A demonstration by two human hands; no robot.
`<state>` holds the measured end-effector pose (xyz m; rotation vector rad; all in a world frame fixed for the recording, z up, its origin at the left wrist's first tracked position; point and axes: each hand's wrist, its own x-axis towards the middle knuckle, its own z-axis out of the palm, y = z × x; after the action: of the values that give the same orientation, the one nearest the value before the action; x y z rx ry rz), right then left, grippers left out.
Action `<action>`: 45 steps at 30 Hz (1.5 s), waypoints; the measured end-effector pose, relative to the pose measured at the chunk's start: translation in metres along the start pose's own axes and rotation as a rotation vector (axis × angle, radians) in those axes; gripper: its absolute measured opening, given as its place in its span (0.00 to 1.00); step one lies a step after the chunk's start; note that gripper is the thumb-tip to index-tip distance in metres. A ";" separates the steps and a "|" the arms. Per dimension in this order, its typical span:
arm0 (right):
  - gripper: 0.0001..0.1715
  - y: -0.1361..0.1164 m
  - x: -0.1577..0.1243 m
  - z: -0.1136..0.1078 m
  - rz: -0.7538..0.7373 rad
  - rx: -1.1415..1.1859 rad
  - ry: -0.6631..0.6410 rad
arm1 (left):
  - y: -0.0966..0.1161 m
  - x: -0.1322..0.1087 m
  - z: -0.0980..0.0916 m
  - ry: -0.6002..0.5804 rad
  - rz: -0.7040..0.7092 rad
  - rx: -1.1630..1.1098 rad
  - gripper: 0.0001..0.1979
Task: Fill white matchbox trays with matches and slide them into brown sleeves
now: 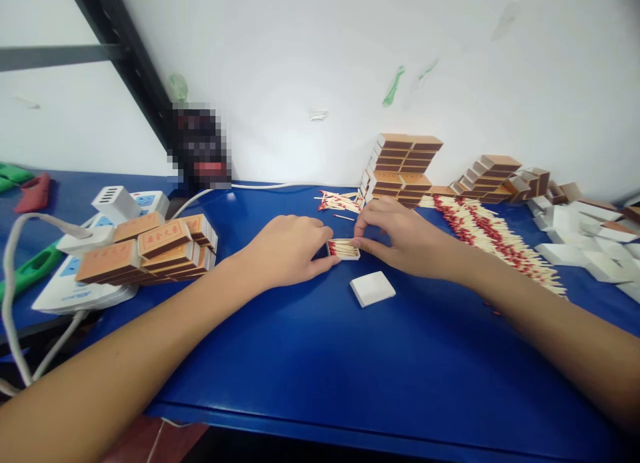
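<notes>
A small white matchbox tray (344, 255), filled with red-tipped matches (345, 248), lies on the blue table between my hands. My left hand (293, 250) grips its left end, thumb at the near side and fingers curled beyond. At the right end, my right hand (393, 236) is closed, with its thumb and bent fingertips on the tray's edge by the matches. Just nearer to me, a white inner tray (373, 288) rests bottom up. Behind my right hand lies a loose pile of matches (340, 201), with a single match (343, 217) beside it.
Stacked matchboxes (405, 158) stand by the wall, with more matchboxes (493, 173) to their right. A long bank of matches (493, 233) runs under my right forearm, and white trays (595, 243) heap at far right. Matchboxes (163, 243) sit on a power strip (75, 291) at left.
</notes>
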<state>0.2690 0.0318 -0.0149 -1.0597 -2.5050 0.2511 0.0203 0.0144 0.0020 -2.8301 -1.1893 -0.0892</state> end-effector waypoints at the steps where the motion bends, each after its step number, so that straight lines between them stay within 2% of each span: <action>1: 0.11 0.000 -0.001 0.001 0.010 0.008 -0.005 | 0.000 0.000 0.000 0.001 0.002 0.000 0.17; 7: 0.12 -0.008 0.001 0.009 0.021 0.062 -0.010 | -0.001 0.001 0.000 0.002 0.008 -0.001 0.17; 10: 0.14 -0.005 0.001 -0.004 0.048 0.029 0.037 | -0.001 0.000 0.000 0.012 0.014 0.005 0.17; 13: 0.16 0.015 -0.007 -0.036 0.158 -0.048 0.056 | -0.002 0.000 0.001 0.020 0.018 0.004 0.16; 16: 0.19 0.048 -0.026 -0.066 0.239 -0.125 -0.097 | -0.002 0.000 0.001 0.009 0.016 -0.014 0.16; 17: 0.23 0.058 -0.033 -0.071 0.223 -0.153 -0.081 | -0.002 0.000 0.001 0.007 0.013 -0.023 0.16; 20: 0.30 0.081 -0.046 -0.069 0.192 -0.168 -0.109 | -0.003 0.000 0.001 0.015 0.009 -0.054 0.16; 22: 0.30 0.086 -0.047 -0.060 0.173 -0.147 -0.114 | -0.004 0.000 0.001 0.031 0.012 -0.086 0.17; 26: 0.27 0.076 -0.040 -0.048 0.179 -0.109 -0.111 | -0.005 -0.001 0.004 0.066 0.012 -0.149 0.19; 33: 0.26 0.051 -0.038 -0.057 0.263 -0.055 -0.189 | -0.007 0.001 0.010 0.074 0.036 -0.211 0.19; 37: 0.23 0.049 -0.039 -0.058 0.313 -0.025 -0.251 | -0.008 0.001 0.010 0.072 0.031 -0.208 0.18; 42: 0.30 0.050 -0.044 -0.058 0.293 -0.016 -0.242 | -0.008 0.000 0.008 0.068 0.036 -0.222 0.18; 45: 0.23 0.044 -0.043 -0.058 0.308 -0.027 -0.257 | -0.007 -0.001 0.007 0.085 0.032 -0.241 0.16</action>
<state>0.3498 0.0316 0.0103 -1.5103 -2.5601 0.4689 0.0151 0.0193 -0.0048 -3.0119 -1.1895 -0.3716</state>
